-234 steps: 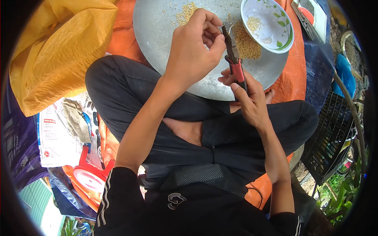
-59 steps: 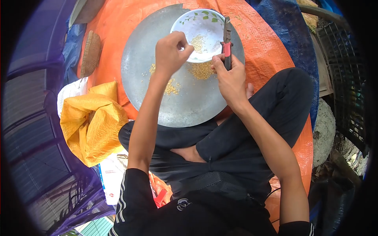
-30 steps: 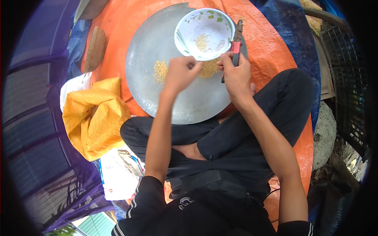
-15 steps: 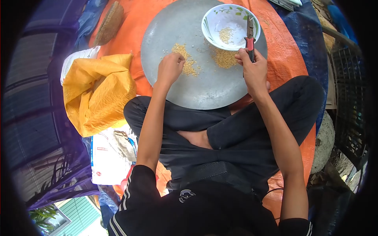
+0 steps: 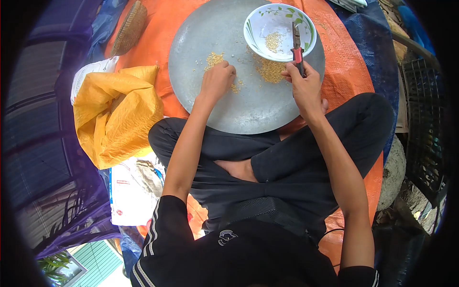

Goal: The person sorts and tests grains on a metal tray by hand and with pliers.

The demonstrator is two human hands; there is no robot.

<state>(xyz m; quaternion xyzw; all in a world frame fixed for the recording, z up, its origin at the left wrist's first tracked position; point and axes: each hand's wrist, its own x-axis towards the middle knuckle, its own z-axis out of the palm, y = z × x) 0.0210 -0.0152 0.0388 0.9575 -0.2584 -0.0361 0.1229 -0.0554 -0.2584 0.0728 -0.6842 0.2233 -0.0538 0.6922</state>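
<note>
My right hand (image 5: pixel 307 88) is wrapped round the handles of pliers (image 5: pixel 297 51) with red and black grips, their metal jaws pointing up over a white bowl (image 5: pixel 257 32). Green leaves decorate the bowl, and a few golden grains lie in its bottom. On the round grey metal tray (image 5: pixel 239 112), my left hand (image 5: pixel 218 81) rests with curled, closed fingers over a small heap of grain (image 5: pixel 213 59); anything in those fingers is hidden. A larger grain pile (image 5: pixel 270 71) lies just below the bowl, near my right fingertips.
An orange tarp (image 5: pixel 346 62) lies under the tray, with blue tarp (image 5: pixel 377 52) beyond it. At left are a yellow woven sack (image 5: pixel 126 115), white sacks (image 5: pixel 131 193) and a woven basket (image 5: pixel 130 31). A black plastic crate (image 5: pixel 423 124) and a stone (image 5: pixel 393 167) stand at right.
My left hand has moved slightly right and down across the left grain heap, covering its middle. My right hand has shifted a little left, with the pliers turned more upright.
</note>
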